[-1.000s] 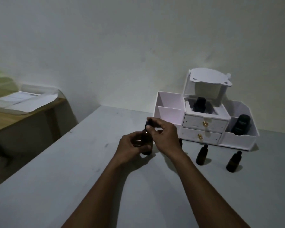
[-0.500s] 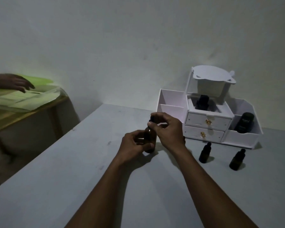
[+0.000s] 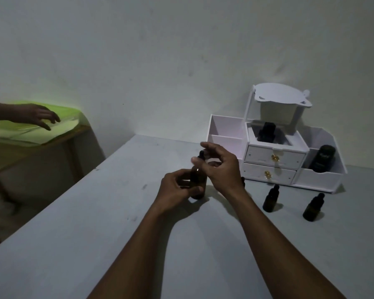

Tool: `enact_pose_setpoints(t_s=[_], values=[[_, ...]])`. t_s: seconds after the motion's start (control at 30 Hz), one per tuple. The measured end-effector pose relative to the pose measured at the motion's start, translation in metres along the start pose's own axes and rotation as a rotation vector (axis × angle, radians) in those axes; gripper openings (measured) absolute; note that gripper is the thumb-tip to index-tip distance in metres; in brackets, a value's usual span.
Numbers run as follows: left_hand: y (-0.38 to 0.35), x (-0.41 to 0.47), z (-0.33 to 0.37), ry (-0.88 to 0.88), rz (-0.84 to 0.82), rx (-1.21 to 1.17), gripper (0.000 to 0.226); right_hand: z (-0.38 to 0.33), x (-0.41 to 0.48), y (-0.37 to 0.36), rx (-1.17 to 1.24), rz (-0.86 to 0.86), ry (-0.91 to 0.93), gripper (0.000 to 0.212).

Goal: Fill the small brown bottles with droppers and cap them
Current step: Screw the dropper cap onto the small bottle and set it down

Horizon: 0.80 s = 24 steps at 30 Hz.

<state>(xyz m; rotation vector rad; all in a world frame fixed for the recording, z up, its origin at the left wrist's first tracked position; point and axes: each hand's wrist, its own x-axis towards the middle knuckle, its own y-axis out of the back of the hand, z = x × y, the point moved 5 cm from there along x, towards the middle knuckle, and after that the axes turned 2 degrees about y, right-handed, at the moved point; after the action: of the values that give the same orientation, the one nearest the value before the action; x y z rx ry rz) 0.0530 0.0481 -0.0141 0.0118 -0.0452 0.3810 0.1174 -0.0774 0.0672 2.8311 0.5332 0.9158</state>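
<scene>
Head view. The left hand (image 3: 175,189) grips the body of a brown bottle (image 3: 198,183), fingers curled round it, holding it upright with its base on or just above the grey surface (image 3: 91,238). The right hand (image 3: 221,168) hovers over the bottle's neck with fingers loosely spread and holding nothing; the black dropper cap (image 3: 201,154) shows just left of its thumb, though in the dim light contact between thumb and cap cannot be judged. To the right of the right hand, well apart from it, a first small bottle (image 3: 270,198) and a second small bottle (image 3: 313,207) stand upright and capped on the surface. Beyond the right hand sits a white organiser (image 3: 320,180) with two drawers; a dark bottle (image 3: 266,132) stands in its upper middle compartment and a dark jar (image 3: 323,158) in its right compartment. Far to the left of the left hand, another person's hand (image 3: 36,115) rests on a green sheet (image 3: 58,131).
</scene>
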Motion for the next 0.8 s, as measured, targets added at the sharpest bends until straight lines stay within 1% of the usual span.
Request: enact_pose_setpoints(t_s=[0.1,0.23,0.37,0.5,0.63,0.7,0.8], values=[[0.0013,-0.0010,0.0013,0.001,0.005,-0.014,0.055,0.0008,0.0005,0.0022,0.032,-0.036,-0.006,0.033],[0.0008,-0.0027,0.0020,-0.024,0.011,0.045,0.058,0.0002,0.0006,0.0022,-0.009,-0.010,-0.009,0.026],[0.0004,-0.0018,0.0015,-0.023,-0.001,0.025,0.053,0.0037,0.0001,-0.0008,0.024,-0.015,-0.017,0.037],[0.0019,-0.0022,0.0031,-0.032,0.004,0.027,0.051,0.0063,0.0006,0.0008,0.029,-0.041,-0.022,0.033],[0.0031,-0.0011,0.0026,-0.025,0.000,-0.014,0.054,0.0058,0.0007,0.0010,0.004,-0.007,-0.021,0.028],[0.0022,-0.0018,0.0029,-0.036,-0.002,-0.008,0.055,0.0067,0.0009,0.0003,0.032,0.004,-0.029,0.032],[0.0015,-0.0031,0.0031,-0.046,-0.003,0.017,0.053,0.0054,-0.0002,-0.0003,0.062,-0.029,-0.022,0.039]])
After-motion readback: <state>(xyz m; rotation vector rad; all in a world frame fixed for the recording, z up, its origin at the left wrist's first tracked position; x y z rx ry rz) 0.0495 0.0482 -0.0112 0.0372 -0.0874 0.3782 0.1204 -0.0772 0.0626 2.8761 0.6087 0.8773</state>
